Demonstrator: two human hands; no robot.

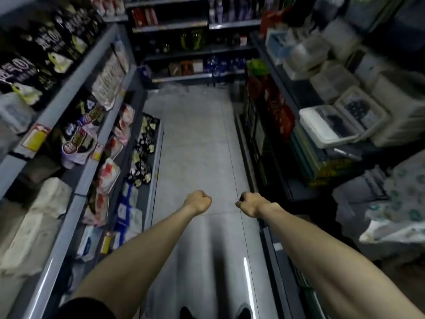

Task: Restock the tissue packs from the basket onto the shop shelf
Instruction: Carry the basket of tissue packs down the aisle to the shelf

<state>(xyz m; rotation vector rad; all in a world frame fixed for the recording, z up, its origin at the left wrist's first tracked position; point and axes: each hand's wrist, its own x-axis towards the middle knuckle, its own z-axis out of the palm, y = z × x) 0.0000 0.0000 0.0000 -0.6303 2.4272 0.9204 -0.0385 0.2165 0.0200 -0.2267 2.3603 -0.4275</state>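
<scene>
Expect the tissue packs to handle as light, soft bundles: paper inside thin plastic wrap, easy to lift, easy to dent, a little slippery on the film. Best to take hold across the broad sides with a wide, flat grip, or to pinch the loose wrap at an end seam. No need for force, and no fear of breakage, only of crushing the paper or tearing the film. Judged so from the pale, puffy look alone.

Find these packs low on the shelf at the left of the aisle, stacked in the nearest bay, well to the left of both hands and touched by neither. More wrapped goods further along the same shelf, too blurred to name for certain. No basket anywhere in view, so cannot tell the place of the stock to be shelved.

See the left hand stretched out ahead over the floor, fingers curled tight into a fist, gripping nothing. See the right hand just beside it, across a small gap, likewise balled up. A dark speck at its knuckles, too small to tell whether shadow or object. Neither hand near any pack; by this reading, calls first for a turn to the left and a reach down and across.
</scene>
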